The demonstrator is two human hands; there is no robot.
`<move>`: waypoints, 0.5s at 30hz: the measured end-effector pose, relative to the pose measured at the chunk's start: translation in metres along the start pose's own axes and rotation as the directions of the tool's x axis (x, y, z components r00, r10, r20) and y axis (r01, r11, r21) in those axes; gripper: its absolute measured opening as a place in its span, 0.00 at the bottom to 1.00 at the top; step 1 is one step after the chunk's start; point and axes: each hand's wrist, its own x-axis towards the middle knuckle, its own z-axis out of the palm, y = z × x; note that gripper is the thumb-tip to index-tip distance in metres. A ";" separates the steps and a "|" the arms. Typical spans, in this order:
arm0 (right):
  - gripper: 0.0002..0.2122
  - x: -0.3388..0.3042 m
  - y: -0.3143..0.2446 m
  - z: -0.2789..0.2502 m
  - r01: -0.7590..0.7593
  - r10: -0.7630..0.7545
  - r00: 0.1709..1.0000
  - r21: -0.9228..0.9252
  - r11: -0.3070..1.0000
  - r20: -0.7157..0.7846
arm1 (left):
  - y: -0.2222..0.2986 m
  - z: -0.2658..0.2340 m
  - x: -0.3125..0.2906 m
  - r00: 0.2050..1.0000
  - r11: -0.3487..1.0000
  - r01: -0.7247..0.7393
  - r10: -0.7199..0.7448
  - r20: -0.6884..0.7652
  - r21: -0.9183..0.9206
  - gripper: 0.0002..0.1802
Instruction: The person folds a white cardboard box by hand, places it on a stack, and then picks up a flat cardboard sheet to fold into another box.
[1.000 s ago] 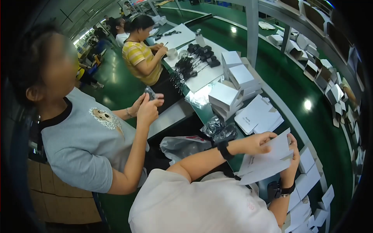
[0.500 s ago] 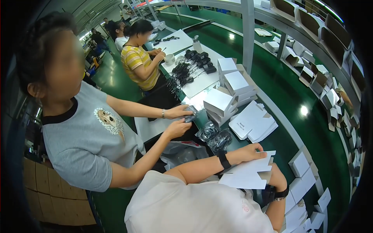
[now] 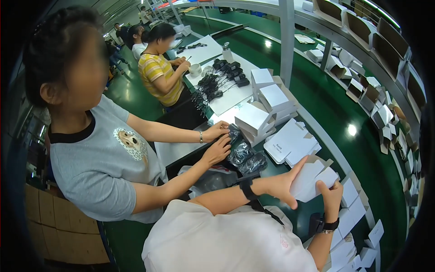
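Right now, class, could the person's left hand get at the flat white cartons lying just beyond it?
Probably yes: the flat white cartons lie just beyond the left hand, with nothing visible blocking, though it may first need to leave the white box.

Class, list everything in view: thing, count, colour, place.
part-folded carton: one, white, right of centre
flat cartons: several, white, just beyond it
wrapped bundles: several, black, beside these
boxes: several, white, stacked further off
corded units: many, black, upper centre
bottle: one, whitish, behind them
open cartons: many, white, right side
stacked boxes: several, brown, lower left
co-workers: several, varied tops, left half
wristbands: two, black, own wrists
left fingers: one set, bare, touching carton
right fingers: one set, bare, gripping carton
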 end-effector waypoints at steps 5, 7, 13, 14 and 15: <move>0.38 -0.020 -0.025 0.025 0.295 -0.303 0.909 -0.071 0.953 -0.288 | -0.018 0.000 0.003 0.923 0.992 0.123 -0.120 -0.367 -0.016 0.67; 0.48 -0.020 -0.007 0.023 0.332 -0.311 0.890 0.007 0.943 -0.334 | -0.013 0.001 0.001 0.942 1.000 0.021 -0.017 -0.334 0.010 0.64; 0.31 -0.007 0.010 0.035 0.213 -0.166 0.976 0.459 0.862 -0.142 | 0.005 -0.003 -0.002 0.919 0.999 -0.029 0.014 -0.393 -0.032 0.54; 0.32 -0.009 0.008 0.030 0.097 -0.054 0.992 0.430 0.898 -0.111 | 0.004 -0.001 -0.001 0.892 1.000 -0.008 -0.005 -0.453 -0.027 0.51; 0.32 -0.010 0.006 0.026 0.124 -0.065 0.987 0.442 0.888 -0.147 | 0.001 0.001 0.001 0.895 0.996 -0.036 0.068 -0.441 0.081 0.50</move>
